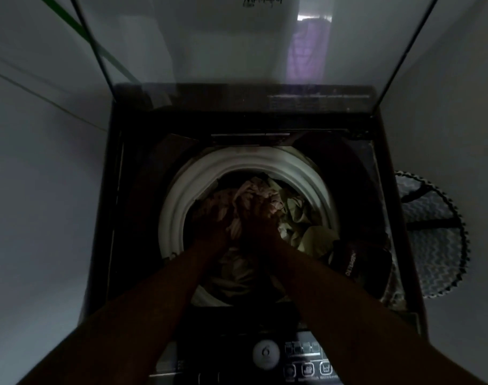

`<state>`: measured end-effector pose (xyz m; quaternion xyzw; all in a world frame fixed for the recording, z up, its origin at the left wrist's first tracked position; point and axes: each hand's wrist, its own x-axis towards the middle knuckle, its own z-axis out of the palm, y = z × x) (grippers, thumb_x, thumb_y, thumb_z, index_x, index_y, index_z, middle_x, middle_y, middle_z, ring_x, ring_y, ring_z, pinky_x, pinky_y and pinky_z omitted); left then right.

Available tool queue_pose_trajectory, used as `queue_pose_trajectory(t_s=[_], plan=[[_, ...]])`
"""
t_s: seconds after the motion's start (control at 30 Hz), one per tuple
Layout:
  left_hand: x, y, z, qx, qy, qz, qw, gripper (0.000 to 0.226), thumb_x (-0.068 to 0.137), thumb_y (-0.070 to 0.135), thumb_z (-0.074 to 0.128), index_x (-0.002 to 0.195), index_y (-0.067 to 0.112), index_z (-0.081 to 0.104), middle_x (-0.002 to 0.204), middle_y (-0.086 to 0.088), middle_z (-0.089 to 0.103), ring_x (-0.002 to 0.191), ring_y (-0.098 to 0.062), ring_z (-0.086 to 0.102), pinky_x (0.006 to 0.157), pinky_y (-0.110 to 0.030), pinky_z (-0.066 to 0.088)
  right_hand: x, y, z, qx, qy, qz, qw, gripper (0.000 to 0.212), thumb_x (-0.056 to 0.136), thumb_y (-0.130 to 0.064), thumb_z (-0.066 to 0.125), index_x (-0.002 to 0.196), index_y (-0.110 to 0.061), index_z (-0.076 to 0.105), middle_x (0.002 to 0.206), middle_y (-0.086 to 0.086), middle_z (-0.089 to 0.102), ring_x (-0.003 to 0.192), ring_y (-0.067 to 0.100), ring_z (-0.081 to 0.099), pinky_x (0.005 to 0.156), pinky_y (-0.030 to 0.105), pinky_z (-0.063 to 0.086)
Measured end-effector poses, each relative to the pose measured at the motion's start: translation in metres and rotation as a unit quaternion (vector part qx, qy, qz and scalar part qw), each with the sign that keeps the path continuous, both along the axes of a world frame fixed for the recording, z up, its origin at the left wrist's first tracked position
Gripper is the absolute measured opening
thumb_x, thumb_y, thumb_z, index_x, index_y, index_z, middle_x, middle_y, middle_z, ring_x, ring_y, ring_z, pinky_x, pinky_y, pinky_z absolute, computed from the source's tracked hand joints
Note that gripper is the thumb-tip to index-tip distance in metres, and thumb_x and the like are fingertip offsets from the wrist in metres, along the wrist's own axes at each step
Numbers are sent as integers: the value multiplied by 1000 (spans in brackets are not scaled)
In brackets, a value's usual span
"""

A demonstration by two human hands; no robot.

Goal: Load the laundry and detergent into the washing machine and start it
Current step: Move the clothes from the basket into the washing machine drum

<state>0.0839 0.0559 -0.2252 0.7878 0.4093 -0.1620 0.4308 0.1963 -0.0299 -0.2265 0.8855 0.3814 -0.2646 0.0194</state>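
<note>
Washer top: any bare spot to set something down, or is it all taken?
The dark deck left of the drum rim looks bare, though dim. The drum is crowded: both hands, left and right, press into the laundry. The right deck holds the detergent drawer.

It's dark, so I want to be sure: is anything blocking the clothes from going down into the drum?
Nothing visible does. The lid stands open, and both the left hand and right hand already press the clothes inside the drum.
</note>
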Motion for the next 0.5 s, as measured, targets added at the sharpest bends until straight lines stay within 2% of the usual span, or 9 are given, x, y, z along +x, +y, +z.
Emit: queue_pose_trajectory(t_s=[0.07,0.1,0.13,0.2,0.27,0.33,0.4,0.47,0.5], plan=[[1,5,11,-35,5,2,999,71,97,54,43,155,25,13,162,0,9,148,-21,9,121,-35,4,1,6,-7,20,68,-14,997,84,84,-60,36,152,-18,9,146,19,40,128,42,48,97,63,43],[-1,9,19,-29,1,-4,1000,81,89,64,46,154,27,16,161,0,10,148,-22,9,121,-36,3,-1,2,-9,31,67,-3,997,78,87,-57,34,151,-19,11,149,19,38,132,44,43,98,68,38],[-1,12,23,-29,-9,-23,999,93,76,75,45,153,29,18,162,0,10,149,-23,8,122,-39,3,-1,1,-2,6,89,0,996,81,87,-58,30,153,-20,3,152,19,35,135,46,38,99,71,35],[2,11,33,-66,-27,-21,997,108,61,82,36,152,29,15,162,0,6,150,-22,5,122,-43,3,8,0,13,-13,10,71,997,94,85,-66,31,149,-25,-25,159,23,13,143,48,18,106,74,20],[4,11,36,-44,-45,-31,998,112,62,83,44,153,26,14,162,-3,7,150,-24,5,122,-43,4,14,2,29,-52,12,137,989,101,86,-68,44,149,-26,-24,159,20,-16,146,44,-10,112,69,-6],[2,11,45,-16,-68,-52,996,119,60,87,47,154,23,11,162,-3,6,149,-23,4,122,-41,2,15,1,49,-55,-3,155,986,104,86,-66,49,153,-22,-17,157,18,-23,145,42,-17,108,64,-16],[1,12,47,18,-64,-63,996,108,69,73,57,154,23,11,162,-4,7,149,-25,5,122,-40,3,14,0,58,-54,-23,170,984,102,87,-64,50,153,-21,-15,158,19,-21,145,43,-16,107,68,-13],[3,12,55,122,-42,-83,988,93,76,46,73,152,21,24,159,-10,20,147,-32,15,120,-44,10,13,-3,62,-45,-24,180,982,100,87,-63,51,153,-21,-12,158,20,-19,145,45,-14,107,70,-10],[4,12,61,131,-38,-83,987,88,79,38,74,151,20,27,158,-12,23,146,-33,17,119,-44,11,13,-5,65,-40,-24,186,981,102,85,-63,54,153,-22,-11,158,21,-18,145,46,-14,106,71,-10]])
